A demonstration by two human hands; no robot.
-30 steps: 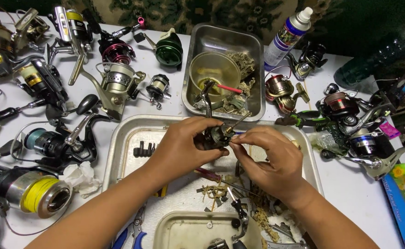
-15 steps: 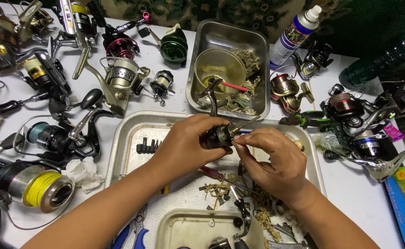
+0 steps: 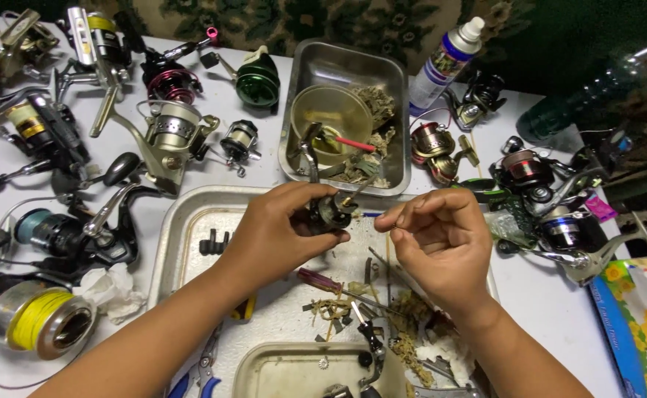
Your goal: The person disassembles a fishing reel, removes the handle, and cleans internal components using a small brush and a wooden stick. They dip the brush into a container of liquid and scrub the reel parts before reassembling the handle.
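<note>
My left hand [image 3: 279, 232] grips a small dark fishing reel body [image 3: 329, 211] with a brass shaft poking out to the right, held above a large metal tray [image 3: 176, 236]. My right hand [image 3: 441, 239] is just right of it, thumb and forefinger pinched together on something very small near the shaft tip; the piece itself is too small to make out. Below the hands lie a screwdriver [image 3: 322, 281] with a dark red handle, small dark parts [image 3: 214, 242] and scraps in the tray.
A steel pan [image 3: 392, 110] at the back holds a round bowl [image 3: 331, 110] and debris. Several fishing reels crowd the left, including one with yellow line [image 3: 40, 324], and the right [image 3: 530, 173]. A spray bottle [image 3: 445, 63] stands behind. Blue-handled pliers [image 3: 198, 372] lie at the tray's front.
My right hand has drawn slightly away to the right from the reel body, fingers still pinched. The left hand keeps the reel in place.
</note>
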